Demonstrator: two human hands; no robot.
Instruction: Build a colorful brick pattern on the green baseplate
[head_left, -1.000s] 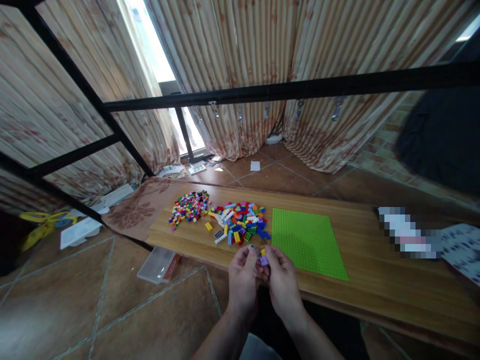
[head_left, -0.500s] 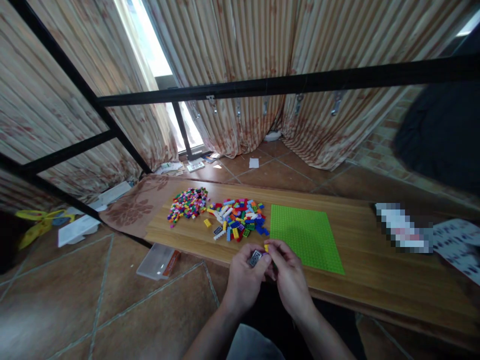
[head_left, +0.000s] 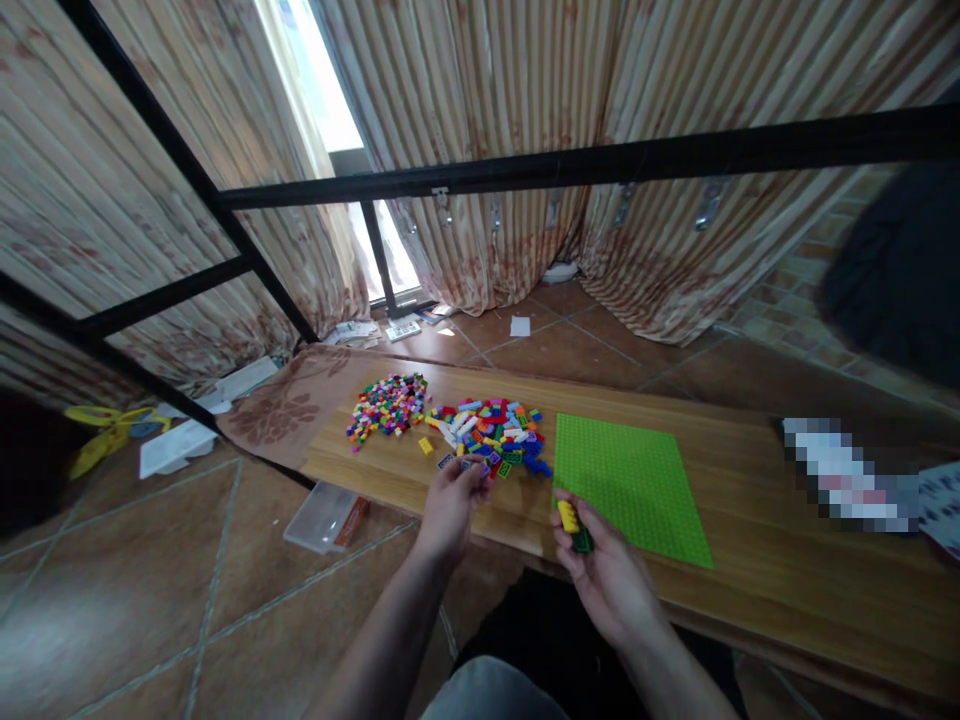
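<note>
My right hand (head_left: 600, 565) is at the near edge of the wooden table (head_left: 765, 570), fingers closed on a small stack of bricks (head_left: 574, 528), yellow on top and dark green below. Just beyond it lies the green baseplate (head_left: 634, 485), flat and bare. My left hand (head_left: 450, 500) reaches out to the near side of the mixed pile of larger bricks (head_left: 495, 435), its fingertips pinched on a small grey brick (head_left: 474, 465). A second pile of tiny bricks (head_left: 386, 405) lies further left.
A black metal frame (head_left: 525, 170) crosses above the table, with striped curtains behind. A patterned cloth (head_left: 277, 415) covers the table's left end. On the tiled floor lie a clear plastic box (head_left: 322, 515), papers and a yellow object (head_left: 105, 430). A dark bundle (head_left: 892, 270) sits at the right.
My hands have parted. The left hand went forward to the brick pile with a grey piece; the right hand stayed near the table edge, keeping the yellow and green bricks.
</note>
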